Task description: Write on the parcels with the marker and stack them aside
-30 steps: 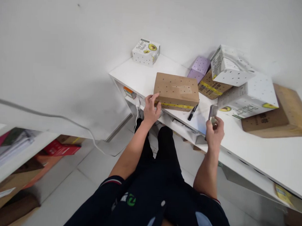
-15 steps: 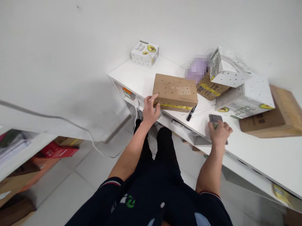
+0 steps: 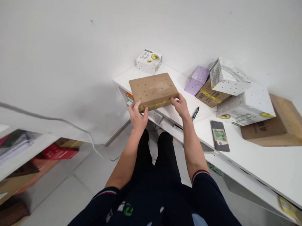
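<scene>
A brown cardboard box with small dark dots and yellow tape along its near side is at the front edge of the white desk. My left hand grips its near left corner, thumb on the taped side. My right hand holds its near right corner, with some fingers hidden beneath or behind it. The box sits slightly tilted between both hands. Right of it a black marker pen lies on the desk. Farther right lies a grey phone with a green banknote-like picture on its back.
A small white avocado-print box stands at the back left. To the right are a purple dotted box, a smaller taped carton, stacked white boxes and a large brown carton. A cable hangs at left.
My right hand has left the phone and moved left onto the box's near right corner. The box has shifted left and turned, uncovering the marker.
</scene>
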Demonstrator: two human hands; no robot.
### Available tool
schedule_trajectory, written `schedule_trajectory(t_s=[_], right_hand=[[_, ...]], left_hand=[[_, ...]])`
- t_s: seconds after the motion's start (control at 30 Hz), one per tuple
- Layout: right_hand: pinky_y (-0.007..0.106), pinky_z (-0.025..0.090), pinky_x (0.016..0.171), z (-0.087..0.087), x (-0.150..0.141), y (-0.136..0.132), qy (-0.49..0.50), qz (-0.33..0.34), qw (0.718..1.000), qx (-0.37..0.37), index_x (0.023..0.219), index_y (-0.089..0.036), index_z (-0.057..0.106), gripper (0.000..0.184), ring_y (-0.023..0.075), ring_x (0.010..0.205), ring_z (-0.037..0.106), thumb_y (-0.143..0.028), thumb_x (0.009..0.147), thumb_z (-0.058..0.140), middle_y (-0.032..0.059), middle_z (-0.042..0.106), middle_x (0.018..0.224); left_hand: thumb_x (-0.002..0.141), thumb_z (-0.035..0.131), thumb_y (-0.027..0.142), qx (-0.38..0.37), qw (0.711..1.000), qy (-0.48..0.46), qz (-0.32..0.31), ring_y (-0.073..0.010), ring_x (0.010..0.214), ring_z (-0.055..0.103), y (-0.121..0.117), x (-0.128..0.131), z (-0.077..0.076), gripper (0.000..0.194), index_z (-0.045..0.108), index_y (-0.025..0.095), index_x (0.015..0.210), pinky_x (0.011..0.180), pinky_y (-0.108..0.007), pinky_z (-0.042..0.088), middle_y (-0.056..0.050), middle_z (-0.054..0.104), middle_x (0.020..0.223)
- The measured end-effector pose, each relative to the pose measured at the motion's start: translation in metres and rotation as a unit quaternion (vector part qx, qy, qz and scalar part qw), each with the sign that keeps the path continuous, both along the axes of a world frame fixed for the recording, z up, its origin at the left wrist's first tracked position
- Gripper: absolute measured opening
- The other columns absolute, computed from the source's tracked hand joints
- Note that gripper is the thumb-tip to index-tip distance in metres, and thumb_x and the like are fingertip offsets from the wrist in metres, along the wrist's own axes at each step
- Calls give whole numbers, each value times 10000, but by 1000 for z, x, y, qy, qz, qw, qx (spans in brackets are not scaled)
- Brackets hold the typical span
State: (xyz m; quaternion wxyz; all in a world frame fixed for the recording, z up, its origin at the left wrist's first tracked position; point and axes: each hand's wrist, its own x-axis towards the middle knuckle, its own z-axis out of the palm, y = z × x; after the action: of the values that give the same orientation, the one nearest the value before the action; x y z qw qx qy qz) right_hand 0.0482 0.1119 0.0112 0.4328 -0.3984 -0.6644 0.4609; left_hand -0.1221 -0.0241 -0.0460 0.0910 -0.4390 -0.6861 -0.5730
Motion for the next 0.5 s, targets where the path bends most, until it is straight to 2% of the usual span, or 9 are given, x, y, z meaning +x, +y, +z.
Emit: schedule_trajectory(t_s=[0.07, 0.13, 0.2, 0.23, 0.3, 0.37, 0.43, 0.5], right_hand=[[397, 518, 1013, 0, -29, 11, 32, 36, 999, -20, 1295, -203, 571, 629, 227, 1219, 579, -492, 743, 658, 98, 606, 1381], [433, 495, 1062, -1, -51, 14, 38, 58, 996, -55, 1397, -189, 496, 828, 276, 1299, 556, -567, 692, 710, 140, 474, 1530], [451, 489, 1079, -2, -58, 10, 25, 79, 994, -69, 1434, -169, 466, 930, 310, 1310, 564, -606, 662, 743, 170, 398, 1584], [453, 494, 1075, -3, -55, 5, 18, 90, 994, -65, 1428, -168, 477, 920, 313, 1294, 580, -610, 667, 746, 176, 402, 1581], [453, 518, 1041, -5, -36, -9, 4, 97, 994, -48, 1373, -181, 538, 809, 298, 1223, 632, -595, 706, 733, 172, 502, 1508], [450, 540, 992, -7, -5, -25, -8, 72, 997, -35, 1299, -206, 600, 657, 268, 1112, 686, -550, 751, 718, 143, 666, 1307], [443, 553, 938, -8, 33, -39, -14, 5, 1000, -23, 1227, -212, 639, 533, 246, 993, 718, -501, 785, 705, 86, 755, 1007], [403, 574, 840, -10, 69, -50, -8, -82, 996, -17, 1138, -209, 666, 429, 212, 846, 728, -468, 797, 692, 37, 738, 847]], left_hand=[[881, 631, 417, -26, 999, -19, 36, -299, 1267, 509, -1, -12, 2, 486, 536, 177, 1293, 1018, -452, 502, -191, 507, 1271], [870, 639, 347, -69, 995, -37, 67, -292, 1297, 485, 3, -22, 10, 472, 531, 178, 1297, 1048, -436, 486, -187, 483, 1299], [869, 633, 290, -109, 989, -46, 89, -288, 1326, 465, 11, -31, 20, 461, 532, 191, 1307, 1074, -421, 469, -180, 457, 1330], [871, 630, 276, -123, 987, -48, 95, -291, 1328, 465, 17, -35, 25, 460, 535, 200, 1314, 1080, -422, 464, -177, 445, 1339], [880, 627, 273, -141, 984, -47, 96, -299, 1307, 486, 30, -44, 34, 460, 539, 220, 1328, 1071, -436, 470, -172, 430, 1336], [891, 625, 282, -148, 984, -45, 86, -304, 1283, 502, 46, -55, 40, 462, 531, 242, 1341, 1053, -453, 480, -165, 426, 1324], [895, 636, 294, -152, 985, -43, 70, -311, 1293, 489, 65, -69, 43, 466, 519, 253, 1345, 1056, -472, 476, -157, 424, 1319], [891, 658, 305, -153, 986, -43, 55, -311, 1323, 454, 84, -84, 45, 476, 506, 256, 1340, 1086, -488, 450, -144, 417, 1331]])
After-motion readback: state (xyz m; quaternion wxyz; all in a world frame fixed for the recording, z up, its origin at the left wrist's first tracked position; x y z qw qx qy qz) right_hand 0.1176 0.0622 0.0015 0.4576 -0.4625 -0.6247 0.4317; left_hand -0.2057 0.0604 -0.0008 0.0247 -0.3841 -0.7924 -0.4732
